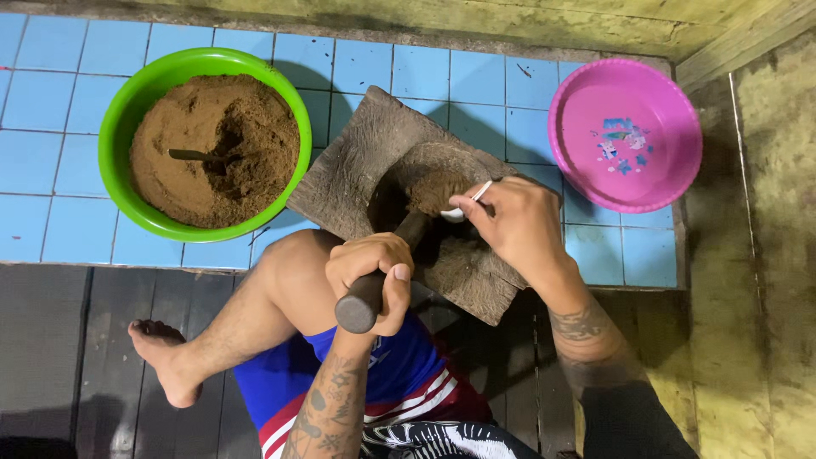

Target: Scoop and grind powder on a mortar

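Note:
A grey stone mortar slab (357,170) lies tilted on the blue tiled ledge, with brown powder (435,189) in its hollow. My left hand (374,270) grips a dark wooden pestle (364,299) whose far end reaches into the hollow. My right hand (512,223) holds a small white spoon (466,204) at the edge of the powder. A green bowl (119,110) at the left is filled with brown powder, and a dark spoon handle (194,155) sticks out of it.
An empty pink plastic bowl (671,136) with a printed picture sits at the right on the tiles (476,76). My bare left leg and foot (170,357) rest on the dark wooden floor below the ledge. A yellowish wall runs along the right.

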